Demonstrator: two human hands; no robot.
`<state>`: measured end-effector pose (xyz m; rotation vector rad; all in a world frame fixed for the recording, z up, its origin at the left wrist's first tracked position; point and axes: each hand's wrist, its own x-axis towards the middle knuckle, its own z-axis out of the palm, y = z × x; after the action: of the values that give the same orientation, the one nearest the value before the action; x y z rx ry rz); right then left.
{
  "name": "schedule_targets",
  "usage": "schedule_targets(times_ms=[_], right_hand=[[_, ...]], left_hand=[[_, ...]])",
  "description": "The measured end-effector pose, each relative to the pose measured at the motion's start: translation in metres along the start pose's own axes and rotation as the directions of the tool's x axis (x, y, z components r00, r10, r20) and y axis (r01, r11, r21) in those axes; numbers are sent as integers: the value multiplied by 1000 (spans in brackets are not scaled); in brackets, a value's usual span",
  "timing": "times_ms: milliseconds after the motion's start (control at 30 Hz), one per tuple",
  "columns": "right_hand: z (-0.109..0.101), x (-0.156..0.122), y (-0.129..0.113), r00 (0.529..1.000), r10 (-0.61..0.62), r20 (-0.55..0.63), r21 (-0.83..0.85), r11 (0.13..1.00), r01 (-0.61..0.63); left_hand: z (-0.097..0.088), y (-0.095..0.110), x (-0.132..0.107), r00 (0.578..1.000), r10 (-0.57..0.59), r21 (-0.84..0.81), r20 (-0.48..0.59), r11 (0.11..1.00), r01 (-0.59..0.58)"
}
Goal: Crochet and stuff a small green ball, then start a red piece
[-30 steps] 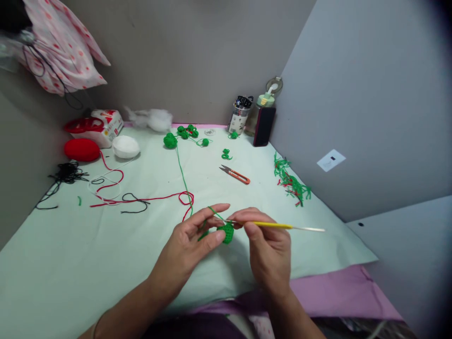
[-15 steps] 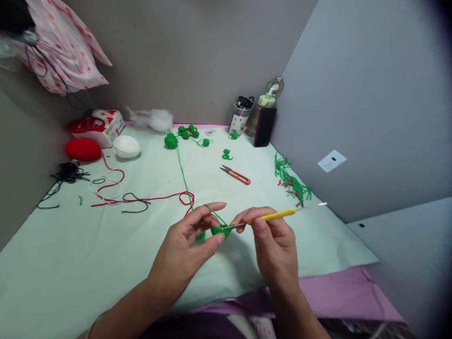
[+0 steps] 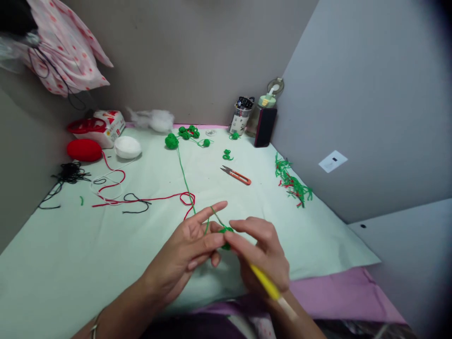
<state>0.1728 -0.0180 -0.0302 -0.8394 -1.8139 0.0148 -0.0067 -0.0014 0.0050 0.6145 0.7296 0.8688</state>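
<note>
My left hand [image 3: 190, 245] pinches a small green crochet piece [image 3: 227, 239] between thumb and fingers. Green yarn [image 3: 182, 176] runs from a green yarn ball [image 3: 172, 141] to this hand and passes over its raised index finger. My right hand [image 3: 264, 247] holds a crochet hook [image 3: 264, 281] by its yellow handle, which points down toward my wrist and is blurred. The right thumb tip is at the green piece, with the index finger stretched just above it. The hook's metal tip is hidden by my hand.
Orange thread snips [image 3: 236, 175] lie beyond my hands. Red yarn [image 3: 84, 149], white yarn [image 3: 127, 147] and black strands [image 3: 72, 172] are on the left. Green and red scraps [image 3: 293, 181] lie by the right wall. A phone [image 3: 266, 127] leans on a bottle [image 3: 267, 100] near a pen cup [image 3: 240, 120].
My right hand has moved left onto the green piece. The hook handle has swung from pointing right to pointing down toward me. My left hand has turned slightly.
</note>
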Motion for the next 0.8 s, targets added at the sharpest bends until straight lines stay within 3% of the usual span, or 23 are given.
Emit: schedule_targets(times_ms=[67, 167, 267, 400, 500, 567, 667, 733, 800], right_hand=[[0, 2, -1, 972, 225, -74, 275, 941, -197], [2, 7, 0, 888, 457, -54, 576, 740, -346], [4, 10, 0, 879, 476, 43, 616, 680, -398], [5, 9, -5, 909, 416, 36, 523, 767, -372], [2, 8, -6, 925, 380, 27, 497, 797, -342], [0, 9, -3, 894, 447, 35, 570, 726, -385], [0, 13, 4, 809, 580, 99, 699, 538, -471], [1, 15, 7, 755, 632, 177, 748, 412, -520], [2, 16, 7, 728, 646, 231, 773, 332, -541]], left_hand=[[-1, 3, 0, 999, -20, -57, 29, 998, 22], [-1, 3, 0, 998, 66, -18, 9, 998, -66], [1, -3, 0, 990, 140, 107, 2, 984, -139], [2, -8, 0, 982, 176, 227, -72, 961, -155], [1, -5, 0, 986, 151, 198, -66, 971, -135], [0, -2, 1, 996, 84, 141, -19, 987, -81], [-4, 2, 1, 995, -29, 66, 98, 998, 23], [-5, 2, 1, 987, -50, 29, 154, 999, 46], [-4, -1, 2, 991, -11, 33, 135, 999, 7]])
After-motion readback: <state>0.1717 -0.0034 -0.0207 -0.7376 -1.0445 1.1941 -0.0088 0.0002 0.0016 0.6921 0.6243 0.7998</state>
